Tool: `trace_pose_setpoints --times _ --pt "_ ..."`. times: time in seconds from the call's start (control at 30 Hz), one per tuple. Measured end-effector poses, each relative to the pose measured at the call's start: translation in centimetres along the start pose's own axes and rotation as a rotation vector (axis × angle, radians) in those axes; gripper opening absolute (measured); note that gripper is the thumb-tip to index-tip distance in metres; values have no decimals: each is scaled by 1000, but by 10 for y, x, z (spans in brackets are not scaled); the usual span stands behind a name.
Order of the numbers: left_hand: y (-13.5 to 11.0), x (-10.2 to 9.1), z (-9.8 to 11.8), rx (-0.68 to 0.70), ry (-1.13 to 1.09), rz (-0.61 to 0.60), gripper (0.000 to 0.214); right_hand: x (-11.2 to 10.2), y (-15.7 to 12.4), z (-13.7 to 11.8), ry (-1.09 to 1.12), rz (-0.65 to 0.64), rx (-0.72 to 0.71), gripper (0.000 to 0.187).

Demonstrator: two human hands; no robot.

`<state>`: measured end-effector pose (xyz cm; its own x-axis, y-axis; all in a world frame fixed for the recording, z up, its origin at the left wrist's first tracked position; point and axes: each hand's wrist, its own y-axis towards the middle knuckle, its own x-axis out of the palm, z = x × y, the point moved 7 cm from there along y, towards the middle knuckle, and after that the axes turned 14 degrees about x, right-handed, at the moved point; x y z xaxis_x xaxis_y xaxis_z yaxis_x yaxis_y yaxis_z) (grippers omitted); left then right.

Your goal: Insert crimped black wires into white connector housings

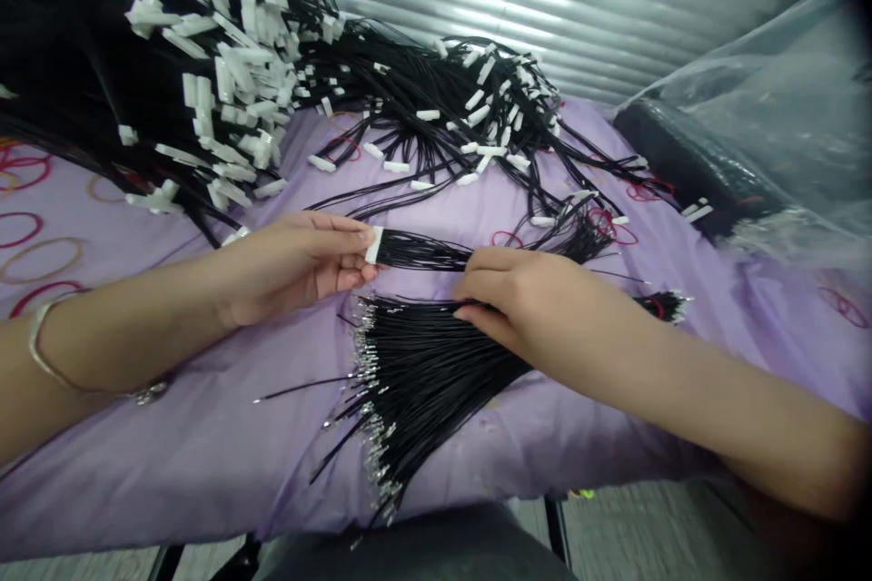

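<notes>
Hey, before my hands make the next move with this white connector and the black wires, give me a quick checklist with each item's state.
1. Left hand pinches the white connector: ok.
2. Right hand closed on the connector wires: ok.
3. Loose wire bundle lies on the purple cloth, terminal ends fanned: ok.
4. Every slot of the connector filled: cannot tell.
5. Stray wire lies apart from the bundle: not ok.

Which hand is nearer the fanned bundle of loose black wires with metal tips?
Right. The right hand lies on the black wire bundle; the left hand sits up-left of it, pinching a white plastic connector.
</notes>
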<state>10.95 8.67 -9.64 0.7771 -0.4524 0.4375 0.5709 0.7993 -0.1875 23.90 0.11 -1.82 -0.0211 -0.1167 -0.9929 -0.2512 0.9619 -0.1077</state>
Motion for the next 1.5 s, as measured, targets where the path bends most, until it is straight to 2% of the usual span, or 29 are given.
trace_pose_setpoints --times 0.1,0.2,0.27,0.37,0.5,0.6,0.77,0.93,1.13,1.33,1.5 --pt "0 0 1 11 -17 -7 17 16 12 -4 65 -25 29 18" --pt "1 -1 1 9 -36 -19 17 21 18 -8 120 4 15 19" --pt "1 -1 0 7 -32 -28 17 17 17 -10 185 58 -19 20" --pt "1 -2 -1 5 -7 -23 13 2 12 -11 303 211 -77 23" --pt "-1 2 -2 3 27 -80 4 -10 9 -11 341 388 -122 19" --pt "-2 3 -2 5 26 -104 5 -14 12 -10 380 423 -146 12" --pt "-1 3 -2 -6 22 -126 8 -28 14 4 437 496 -91 11" --pt "0 2 -2 -19 21 -136 8 -35 11 7 389 599 -105 9" --pt "-1 3 -3 -23 28 -140 8 -25 10 -1 274 616 -239 13" --pt "-2 3 -2 -31 17 -130 5 -21 5 -7 19 750 -342 17" --pt "-2 3 -2 -35 18 -132 6 -14 4 -9 -14 805 -393 15"
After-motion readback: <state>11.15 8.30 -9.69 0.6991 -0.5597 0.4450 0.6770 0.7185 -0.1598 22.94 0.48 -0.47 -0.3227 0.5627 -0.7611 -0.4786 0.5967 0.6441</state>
